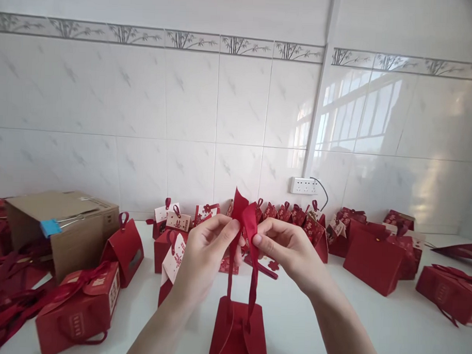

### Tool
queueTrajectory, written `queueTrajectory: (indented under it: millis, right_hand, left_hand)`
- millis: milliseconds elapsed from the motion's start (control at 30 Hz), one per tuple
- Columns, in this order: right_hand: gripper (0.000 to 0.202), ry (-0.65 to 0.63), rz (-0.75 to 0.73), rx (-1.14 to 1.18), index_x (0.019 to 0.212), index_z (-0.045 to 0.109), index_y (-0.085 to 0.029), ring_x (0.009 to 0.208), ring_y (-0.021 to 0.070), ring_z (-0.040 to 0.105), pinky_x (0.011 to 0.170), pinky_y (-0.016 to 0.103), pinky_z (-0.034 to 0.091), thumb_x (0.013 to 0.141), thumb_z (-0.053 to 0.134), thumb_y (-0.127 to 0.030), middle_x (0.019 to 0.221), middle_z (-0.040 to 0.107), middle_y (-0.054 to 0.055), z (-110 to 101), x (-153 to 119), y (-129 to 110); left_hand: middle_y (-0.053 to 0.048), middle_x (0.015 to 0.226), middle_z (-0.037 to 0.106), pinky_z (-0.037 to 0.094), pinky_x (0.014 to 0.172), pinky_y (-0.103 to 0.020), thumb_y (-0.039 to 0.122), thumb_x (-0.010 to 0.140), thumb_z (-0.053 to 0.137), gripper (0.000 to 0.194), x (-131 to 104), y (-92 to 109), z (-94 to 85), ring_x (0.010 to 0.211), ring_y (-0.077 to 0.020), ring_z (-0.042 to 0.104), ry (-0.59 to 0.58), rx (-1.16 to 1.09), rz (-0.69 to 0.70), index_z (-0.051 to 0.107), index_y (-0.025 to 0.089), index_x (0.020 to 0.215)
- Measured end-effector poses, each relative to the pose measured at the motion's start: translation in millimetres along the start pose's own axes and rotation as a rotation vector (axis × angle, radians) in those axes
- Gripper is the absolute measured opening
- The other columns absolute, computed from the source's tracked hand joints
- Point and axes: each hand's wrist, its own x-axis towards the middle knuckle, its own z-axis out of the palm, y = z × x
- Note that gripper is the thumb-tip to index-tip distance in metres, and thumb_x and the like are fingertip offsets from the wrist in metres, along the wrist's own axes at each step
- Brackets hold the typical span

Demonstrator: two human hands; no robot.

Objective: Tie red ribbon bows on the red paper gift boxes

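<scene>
A red ribbon point(253, 286) rises in two strands from the top of a red gift box point(238, 334) at the bottom centre. My left hand point(214, 243) pinches the left strand between thumb and fingers, above the box. Close beside it on the right, my right hand point(282, 246) pinches the other strand. The two ribbon ends stick up above my fingertips, next to each other. The box stands on the white table point(293, 323), and its lower part is cut off by the frame's edge.
At the left are a cardboard box point(82, 239) with a blue clip point(50, 227), a red box point(78, 306) and a heap of red ribbons point(7, 298). Several red gift boxes line the wall. More red boxes point(374, 262) stand at the right, near a power strip point(303, 186).
</scene>
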Motion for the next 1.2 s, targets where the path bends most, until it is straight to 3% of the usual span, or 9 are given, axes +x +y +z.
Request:
queueTrajectory:
  millis: [133,267,433,600,767,867,967,1100,1200]
  right_hand:
    - [0.024,-0.027,-0.033,0.003,0.072,0.058,-0.017,0.062,0.0110,0.056,0.060,0.024,0.045,0.077,0.069,-0.039,0.068,0.060,0.000,4.5,-2.2,-0.3]
    - [0.023,0.005,-0.036,-0.018,0.069,0.054,-0.018,0.056,0.0094,0.054,0.055,0.022,0.043,0.078,0.068,-0.034,0.059,0.057,-0.003,8.4,-5.1,0.3]
    - [0.027,0.093,-0.029,-0.082,0.064,0.051,-0.017,0.054,0.0070,0.047,0.049,0.018,0.037,0.076,0.070,-0.032,0.059,0.054,-0.004,11.7,-8.2,-1.5]
    - [0.021,0.171,-0.022,-0.119,0.070,0.054,-0.018,0.052,0.0071,0.043,0.045,0.018,0.035,0.073,0.071,-0.029,0.060,0.051,-0.005,13.2,-9.1,-3.1]
    - [0.015,0.240,-0.121,-0.178,0.080,0.054,-0.020,0.059,0.0101,0.049,0.051,0.022,0.041,0.076,0.067,-0.026,0.070,0.053,-0.003,14.0,-9.0,-0.7]
    - [0.005,0.244,-0.268,-0.182,0.081,0.058,-0.021,0.065,0.0110,0.051,0.057,0.024,0.044,0.082,0.062,-0.024,0.076,0.054,-0.001,13.6,-8.5,1.6]
    - [0.006,0.231,-0.427,-0.242,0.081,0.063,-0.024,0.074,0.0135,0.053,0.065,0.027,0.047,0.083,0.059,-0.020,0.078,0.054,0.001,10.6,-9.7,2.2]
    - [0.015,0.083,-0.469,-0.486,0.086,0.070,-0.027,0.094,0.0183,0.053,0.079,0.033,0.049,0.083,0.059,-0.017,0.090,0.054,0.004,4.1,-13.7,-0.7]
    - [0.015,-0.011,-0.406,-0.537,0.090,0.071,-0.028,0.099,0.0187,0.053,0.079,0.032,0.050,0.085,0.059,-0.020,0.099,0.055,0.005,1.6,-15.2,-2.6]
  left_hand:
    - [0.006,0.054,0.056,0.042,0.043,-0.015,0.033,0.081,0.062,0.015,-2.3,-0.7,3.6,0.040,-0.0049,0.048,0.044,0.090,-0.007,0.058,0.019,0.081]
    - [0.007,0.049,0.055,0.043,0.045,-0.015,0.024,0.081,0.062,0.006,-7.2,4.6,6.5,0.041,-0.0056,0.051,0.042,0.240,0.004,0.059,0.019,0.079]
    - [0.004,0.047,0.056,0.045,0.049,-0.018,0.019,0.082,0.056,0.011,-12.4,18.0,0.1,0.047,-0.0097,0.056,-0.116,0.338,0.010,0.062,0.018,0.073]
    - [-0.003,0.059,0.063,0.042,0.049,-0.023,0.027,0.084,0.052,0.021,-15.9,25.5,-4.4,0.056,-0.0140,0.057,-0.254,0.431,0.013,0.060,0.017,0.067]
    - [-0.001,0.051,0.060,0.029,0.037,-0.022,0.038,0.086,0.052,0.035,-13.9,20.9,0.7,0.040,-0.0089,0.044,-0.136,0.491,-0.009,0.058,0.018,0.058]
    - [-0.001,0.051,0.061,0.039,0.044,-0.022,0.037,0.086,0.053,0.035,-9.5,14.9,-0.9,0.045,-0.0102,0.051,-0.146,0.397,-0.034,0.060,0.017,0.058]
    - [-0.001,0.061,0.065,0.049,0.057,-0.025,0.037,0.085,0.055,0.023,-4.8,8.4,-5.3,0.055,-0.0124,0.058,-0.127,0.185,-0.066,0.067,0.019,0.078]
    - [-0.002,0.086,0.068,0.051,0.063,-0.024,0.038,0.083,0.060,0.020,-0.7,1.7,-8.9,0.073,-0.0141,0.062,-0.017,0.038,-0.089,0.067,0.022,0.094]
    - [-0.001,0.087,0.067,0.050,0.069,-0.022,0.039,0.083,0.060,0.020,0.5,-0.7,-9.6,0.080,-0.0137,0.061,0.013,0.082,-0.050,0.068,0.023,0.093]
